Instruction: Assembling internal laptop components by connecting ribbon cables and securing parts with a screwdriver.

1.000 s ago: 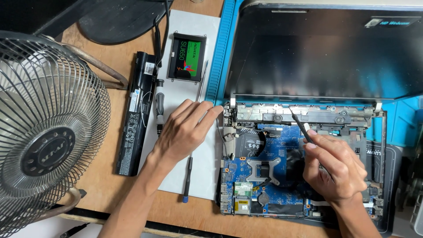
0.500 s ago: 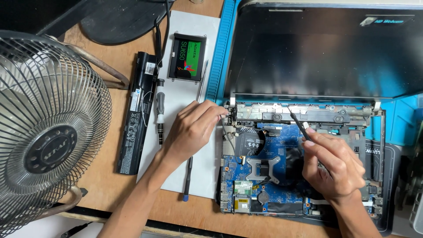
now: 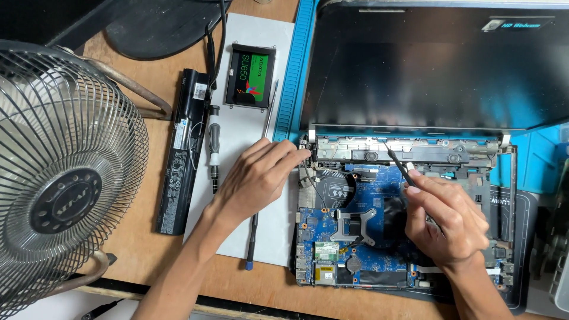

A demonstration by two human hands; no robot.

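An opened laptop [image 3: 415, 95] lies on the bench with its blue motherboard [image 3: 355, 237] and black cooling bracket bare. My left hand [image 3: 258, 178] rests on the white sheet [image 3: 249, 71], fingertips touching the laptop's left hinge corner. My right hand [image 3: 447, 222] holds thin black tweezers [image 3: 397, 159], whose tip points at the metal hinge bar near the screen.
A metal fan [image 3: 62, 184] fills the left side. A long black battery [image 3: 184, 151], a small grey screwdriver [image 3: 214, 157], a solid-state drive [image 3: 251, 76] and a blue-tipped screwdriver [image 3: 251, 243] lie on or beside the white sheet. A blue mat [image 3: 294, 77] edges the laptop.
My left hand has slid right across the white sheet until its fingers reach the laptop's left hinge corner. The right hand with the tweezers has barely moved.
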